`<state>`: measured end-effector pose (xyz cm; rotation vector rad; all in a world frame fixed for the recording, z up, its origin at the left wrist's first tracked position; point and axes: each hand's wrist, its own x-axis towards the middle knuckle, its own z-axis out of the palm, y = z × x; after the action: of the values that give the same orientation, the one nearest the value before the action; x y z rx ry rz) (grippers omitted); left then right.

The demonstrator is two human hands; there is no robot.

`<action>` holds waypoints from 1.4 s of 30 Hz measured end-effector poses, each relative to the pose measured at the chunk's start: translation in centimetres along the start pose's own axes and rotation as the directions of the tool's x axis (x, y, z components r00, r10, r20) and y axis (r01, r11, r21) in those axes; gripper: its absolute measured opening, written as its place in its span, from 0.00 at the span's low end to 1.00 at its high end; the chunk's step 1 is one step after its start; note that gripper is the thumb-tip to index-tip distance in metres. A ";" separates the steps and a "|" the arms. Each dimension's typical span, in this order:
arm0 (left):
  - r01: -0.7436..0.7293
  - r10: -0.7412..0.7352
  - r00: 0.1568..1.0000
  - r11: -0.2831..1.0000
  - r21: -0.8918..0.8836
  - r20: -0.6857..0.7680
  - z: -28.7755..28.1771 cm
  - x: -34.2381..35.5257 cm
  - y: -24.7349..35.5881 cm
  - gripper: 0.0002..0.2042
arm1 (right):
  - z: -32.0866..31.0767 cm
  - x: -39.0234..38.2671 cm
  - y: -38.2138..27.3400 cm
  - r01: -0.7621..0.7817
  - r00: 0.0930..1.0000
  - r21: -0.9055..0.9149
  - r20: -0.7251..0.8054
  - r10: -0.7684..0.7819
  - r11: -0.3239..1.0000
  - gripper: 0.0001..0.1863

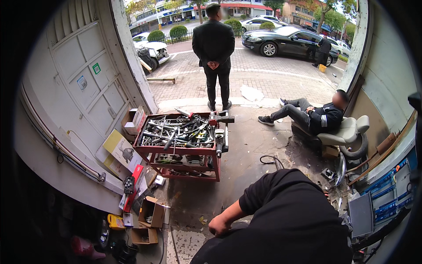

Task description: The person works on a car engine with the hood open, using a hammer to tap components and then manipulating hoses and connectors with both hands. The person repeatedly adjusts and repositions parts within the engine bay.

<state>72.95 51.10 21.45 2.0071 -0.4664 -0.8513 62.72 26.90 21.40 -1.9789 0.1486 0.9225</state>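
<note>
A black-sleeved bent arm fills the lower right. Its elbow points forward, and the forearm slants back to my right hand (220, 225). That hand is closed, knuckles toward the left, close against dark cloth. What its fingers hold, if anything, is hidden. My left hand does not show. Ahead and to the left of the hand stands a red tool cart (178, 152), beyond its reach. Wrenches and other hand tools (176, 132) lie heaped on the top tray, with more on the shelves below. A power tool (220, 141) hangs at the cart's right side.
Open cardboard boxes (151, 212) and a yellow jug (115, 221) line the left wall. Beyond the cart, a person (214, 48) stands facing the street. At right another person (323, 115) reclines on a car seat (338, 135). A black hose (272, 159) lies on the floor.
</note>
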 end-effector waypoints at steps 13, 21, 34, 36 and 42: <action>0.063 -0.064 0.997 0.998 0.004 0.041 1.9 5.1 1.5 0.24 | 2.3 9.3 3.6 0.570 0.804 0.284 -0.001 -0.594 0.771 0.17; 0.233 -0.240 0.964 0.970 -0.073 -0.112 -4.0 4.8 -9.4 0.24 | -2.6 5.8 2.9 0.538 0.825 0.298 0.007 -0.565 0.789 0.21; 0.682 -0.637 0.550 0.716 -0.150 -0.539 11.6 -33.9 -17.4 0.16 | -0.1 16.4 -7.6 0.686 0.625 -0.076 0.572 -0.532 0.724 0.16; 0.661 -0.699 0.522 0.694 -0.285 -0.488 9.7 -33.7 -15.5 0.18 | 1.9 17.5 -10.4 0.640 0.618 -0.102 0.657 -0.431 0.762 0.18; 0.400 -0.535 0.338 0.827 -0.396 -0.774 0.6 -36.5 -14.2 0.16 | 10.6 16.1 -29.3 0.912 0.326 -0.040 0.675 -0.662 0.408 0.07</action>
<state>47.22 80.59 23.48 2.1514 0.8097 -0.0384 81.30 55.94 27.96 -1.6463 -1.4446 0.7951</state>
